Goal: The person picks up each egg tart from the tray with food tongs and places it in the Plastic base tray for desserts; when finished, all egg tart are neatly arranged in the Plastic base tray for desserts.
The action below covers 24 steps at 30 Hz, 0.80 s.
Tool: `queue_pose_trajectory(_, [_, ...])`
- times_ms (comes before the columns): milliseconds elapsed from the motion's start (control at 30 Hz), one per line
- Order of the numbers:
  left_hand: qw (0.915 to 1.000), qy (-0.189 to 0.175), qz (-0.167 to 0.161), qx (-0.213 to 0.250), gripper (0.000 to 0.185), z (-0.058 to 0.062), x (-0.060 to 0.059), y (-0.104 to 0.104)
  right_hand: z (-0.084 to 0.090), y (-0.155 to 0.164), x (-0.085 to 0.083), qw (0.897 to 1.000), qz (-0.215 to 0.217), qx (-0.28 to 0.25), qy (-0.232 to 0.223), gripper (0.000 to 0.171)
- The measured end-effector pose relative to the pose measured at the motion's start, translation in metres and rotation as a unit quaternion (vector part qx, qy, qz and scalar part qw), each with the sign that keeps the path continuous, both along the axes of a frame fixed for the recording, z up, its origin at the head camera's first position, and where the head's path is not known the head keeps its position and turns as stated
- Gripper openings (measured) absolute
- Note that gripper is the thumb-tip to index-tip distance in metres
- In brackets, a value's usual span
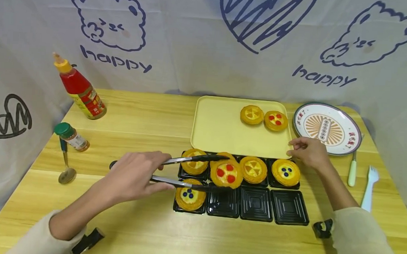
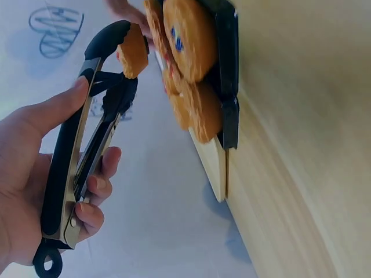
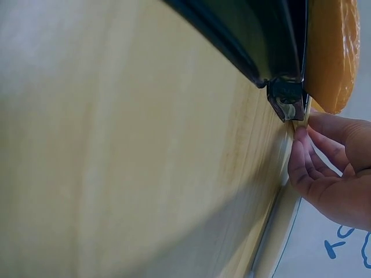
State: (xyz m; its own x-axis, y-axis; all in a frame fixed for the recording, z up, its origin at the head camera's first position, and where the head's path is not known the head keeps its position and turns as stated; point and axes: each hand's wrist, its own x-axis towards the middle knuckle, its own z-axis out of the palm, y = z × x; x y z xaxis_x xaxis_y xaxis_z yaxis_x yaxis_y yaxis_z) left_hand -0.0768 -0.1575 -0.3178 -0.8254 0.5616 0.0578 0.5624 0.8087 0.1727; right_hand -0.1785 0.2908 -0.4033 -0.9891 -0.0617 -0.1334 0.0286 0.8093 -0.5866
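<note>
A: Nearest first, what does the left hand have?

B: It grips a pair of tongs, fingers curled round both arms. The tong tips pinch a tart with red dots, held just above the black tray, beyond the fingertips.

A: Around the tong tips?

B: A tart with blue dots sits in the tray cell just under the near tong arm. A yellow-topped tart lies under the far arm. Past the held tart, a tart with a wedge pattern, then a second blue-dotted tart.

A: Right hand?

B: Fingers bent, tips pressed on the near corner of the yellow tray, touching it. The right wrist view shows the fingertips at that rim, beside the black tray's corner. Whether it pinches the rim, cannot tell.

A: Farther out?

B: Two tarts on the yellow tray, beyond the right hand. A patterned plate just outside that hand. A red sauce bottle well beyond the left hand on the desk.
</note>
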Motion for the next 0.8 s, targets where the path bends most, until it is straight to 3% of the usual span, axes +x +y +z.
queue_pose_trajectory(133, [0.9996,-0.005,-0.024,-0.014,0.054,-0.002,0.015,0.002,0.0,0.0,0.0,1.0,-0.005,0.0,0.003,0.036])
queue_pose_trajectory(300, [0.9983,-0.01,-0.04,-0.041,0.059,-0.009,0.023,0.005,-0.003,0.001,0.0,1.0,-0.008,-0.003,0.003,0.035])
queue_pose_trajectory(467, [0.9974,-0.002,-0.042,-0.058,0.063,-0.017,0.023,0.007,-0.003,0.0,0.0,1.0,-0.008,-0.003,0.004,0.035])
queue_pose_trajectory(567, [0.9974,-0.015,-0.041,-0.057,0.065,-0.018,0.023,0.007,-0.002,-0.001,0.0,1.0,-0.007,-0.006,0.002,0.036])
queue_pose_trajectory(800, [0.9975,-0.067,-0.018,-0.012,0.062,-0.004,0.014,0.004,-0.001,-0.001,0.001,1.0,-0.005,-0.007,0.001,0.037])
